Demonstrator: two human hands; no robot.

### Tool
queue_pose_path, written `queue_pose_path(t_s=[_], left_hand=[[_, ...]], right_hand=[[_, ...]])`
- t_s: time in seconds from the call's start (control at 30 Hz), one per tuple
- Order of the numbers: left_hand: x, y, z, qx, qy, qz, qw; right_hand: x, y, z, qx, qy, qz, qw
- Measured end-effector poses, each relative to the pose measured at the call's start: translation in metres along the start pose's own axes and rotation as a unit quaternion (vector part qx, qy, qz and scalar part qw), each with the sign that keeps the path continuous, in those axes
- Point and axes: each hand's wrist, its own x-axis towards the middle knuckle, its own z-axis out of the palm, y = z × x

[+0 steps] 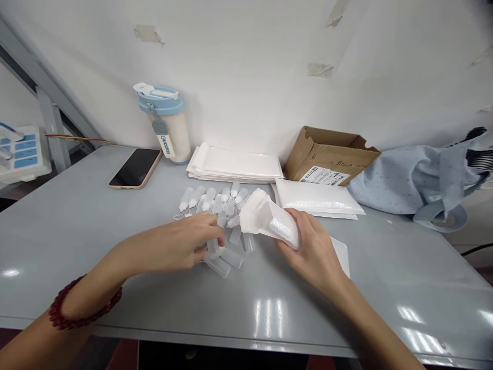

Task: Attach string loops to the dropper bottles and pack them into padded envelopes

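My left hand [196, 239] is over the near side of a loose pile of small translucent plastic bottles [210, 198]. Its thumb and fingers are closed around one small plastic bottle [213, 247], partly hidden by the fingers. Two more bottles [225, 262] lie on the table just below that hand. In my right hand [311, 244] is a white bubble mailer [283, 226], squeezed so that its mouth gapes toward the pile. How much is inside the mailer is hidden. Another flat white mailer [341, 254] shows partly behind my right wrist.
Behind the pile lies a stack of flat white mailers [239, 164]. Padded mailers [319, 198] rest before an open cardboard box [331, 154]. A phone [135, 168] and a blue-lidded cup [167, 123] stand left on the grey table [154, 303]; a light-blue cloth bag [408, 174] sits right.
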Motion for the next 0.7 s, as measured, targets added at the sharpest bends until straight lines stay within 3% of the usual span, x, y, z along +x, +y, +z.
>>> queue_pose_path(t_s=[0.17,0.33,0.43,0.57,0.63,0.7], left_hand=[[0.005,0.0,0.005,0.026,0.013,0.018,0.999],[0.003,0.006,-0.012,-0.011,0.027,0.027,0.999],[-0.002,0.008,-0.023,-0.081,0.115,0.037,0.989],[-0.003,0.01,-0.022,-0.234,0.26,0.041,0.936],[0.003,0.012,-0.016,-0.273,0.273,0.024,0.922],[0.011,0.015,-0.008,-0.292,0.251,0.007,0.923]], right_hand=[[0.0,-0.002,-0.001,0.006,-0.003,0.004,1.0],[-0.001,-0.003,-0.002,0.004,-0.007,0.004,1.0],[-0.001,-0.004,-0.001,-0.001,-0.012,0.001,1.0],[-0.002,-0.005,-0.001,-0.004,-0.008,-0.009,1.0],[-0.003,-0.005,-0.001,0.0,-0.002,-0.02,1.0],[-0.003,-0.005,0.001,0.002,0.004,-0.033,0.999]])
